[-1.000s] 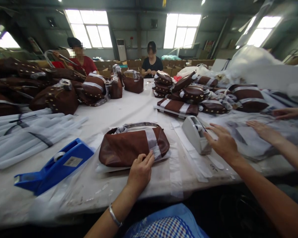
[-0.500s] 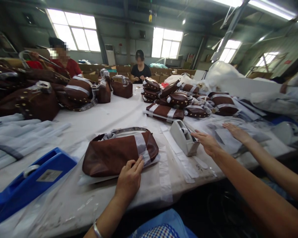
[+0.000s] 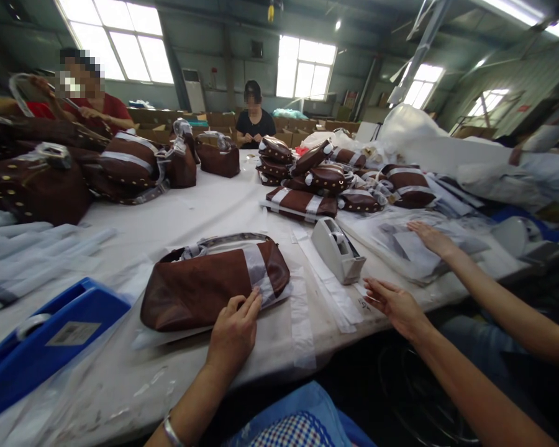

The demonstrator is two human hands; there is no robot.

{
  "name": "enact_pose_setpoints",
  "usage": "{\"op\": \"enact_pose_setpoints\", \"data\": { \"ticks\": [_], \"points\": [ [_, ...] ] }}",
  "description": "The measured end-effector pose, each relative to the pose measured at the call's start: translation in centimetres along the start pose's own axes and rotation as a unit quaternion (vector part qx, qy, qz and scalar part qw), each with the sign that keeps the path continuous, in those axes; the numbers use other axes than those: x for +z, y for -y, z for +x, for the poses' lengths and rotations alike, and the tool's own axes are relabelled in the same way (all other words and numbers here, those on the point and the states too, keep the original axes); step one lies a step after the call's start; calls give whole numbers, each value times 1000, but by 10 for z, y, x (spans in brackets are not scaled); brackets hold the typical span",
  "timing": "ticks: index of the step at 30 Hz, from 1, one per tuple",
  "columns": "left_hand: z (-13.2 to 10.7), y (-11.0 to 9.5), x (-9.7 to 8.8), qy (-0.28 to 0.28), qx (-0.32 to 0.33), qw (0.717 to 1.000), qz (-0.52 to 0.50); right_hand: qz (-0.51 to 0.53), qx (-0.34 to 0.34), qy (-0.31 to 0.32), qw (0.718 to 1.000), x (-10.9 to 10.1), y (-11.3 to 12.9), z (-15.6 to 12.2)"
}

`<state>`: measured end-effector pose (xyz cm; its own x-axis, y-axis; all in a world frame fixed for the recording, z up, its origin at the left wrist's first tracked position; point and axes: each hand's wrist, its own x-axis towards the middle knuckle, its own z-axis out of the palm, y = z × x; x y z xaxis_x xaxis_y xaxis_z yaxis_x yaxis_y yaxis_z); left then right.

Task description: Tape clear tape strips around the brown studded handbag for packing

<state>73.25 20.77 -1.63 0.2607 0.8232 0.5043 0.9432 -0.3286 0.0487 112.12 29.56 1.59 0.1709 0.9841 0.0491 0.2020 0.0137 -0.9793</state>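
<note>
A brown leather handbag (image 3: 200,288), its handle wrapped in film, lies on a white sheet in front of me. A pale wrapping strip (image 3: 259,270) runs around its right part. My left hand (image 3: 235,332) is closed, its fingertips pressing the strip's lower end against the bag. To the right, my right hand (image 3: 394,304) is raised over the table edge with fingers drawn together in a pinch. Whatever is between those fingertips is too small to make out. Just beyond it stands a grey tape dispenser (image 3: 338,251), apart from the hand.
A blue tape dispenser (image 3: 60,338) sits at left, near rolled white wraps (image 3: 41,248). Brown handbags are piled at back left (image 3: 41,186) and centre right (image 3: 302,202). A co-worker's hand (image 3: 431,239) rests on plastic bags at right. Two people work across the table.
My right hand has drawn back from the grey tape dispenser toward me, its fingers now pinched. My left hand stays on the strip. The view has shifted slightly.
</note>
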Motion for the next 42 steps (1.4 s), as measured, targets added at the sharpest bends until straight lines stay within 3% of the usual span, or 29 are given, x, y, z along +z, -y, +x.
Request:
{"op": "enact_pose_setpoints", "data": {
  "ticks": [5,9,13,16,18,20,22,27,29,32,38,42],
  "points": [
    [1,1,1,2,4,1000,8,-150,-72,-22,986,-4,-17,24],
    [1,1,1,6,8,1000,12,-297,-155,-22,942,-35,-3,29],
    [1,3,2,-7,15,1000,4,-429,-268,60,860,-68,33,18],
    [0,5,3,-12,15,1000,-10,-497,-395,146,759,-67,66,11],
    [0,4,4,-13,11,1000,-15,-515,-500,184,671,-48,84,7],
    [-1,3,3,-8,3,1000,-17,-495,-573,211,618,-17,99,4],
    [-1,0,1,2,-9,1000,-18,-453,-599,249,611,22,109,2],
    [0,-4,0,24,-37,999,-27,-370,-584,369,621,125,128,9],
    [0,-5,-1,28,-44,998,-30,-368,-573,415,604,161,131,18],
    [0,-6,-2,32,-51,998,-33,-409,-551,470,555,206,133,34],
    [-2,-10,1,37,-68,997,-8,-533,-512,533,412,260,142,49],
    [-4,-10,4,35,-50,998,11,-581,-513,522,356,277,152,44]
  ]
}}
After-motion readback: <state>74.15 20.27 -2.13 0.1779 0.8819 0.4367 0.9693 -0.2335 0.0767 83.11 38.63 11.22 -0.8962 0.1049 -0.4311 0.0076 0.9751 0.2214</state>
